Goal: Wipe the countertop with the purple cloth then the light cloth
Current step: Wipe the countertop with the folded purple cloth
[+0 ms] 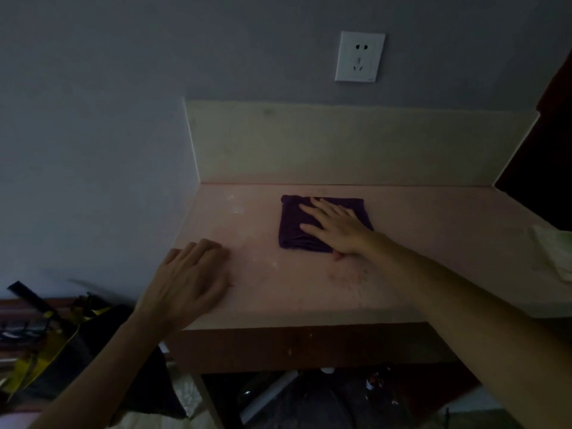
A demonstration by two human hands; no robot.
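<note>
Countertop, pale pink and smooth [402, 243], fills the middle of the view, running to a cream upstand at the far side. At its right edge lies the light crumpled cloth [554, 252]. Towards the far centre sits the folded dark purple cloth [291, 224], flat on the surface. The right hand [337, 227] presses on it, fingers spread flat, gripping nothing. The left hand [192, 280] rests palm-down near the left edge, fingers loosely curled, empty.
</note>
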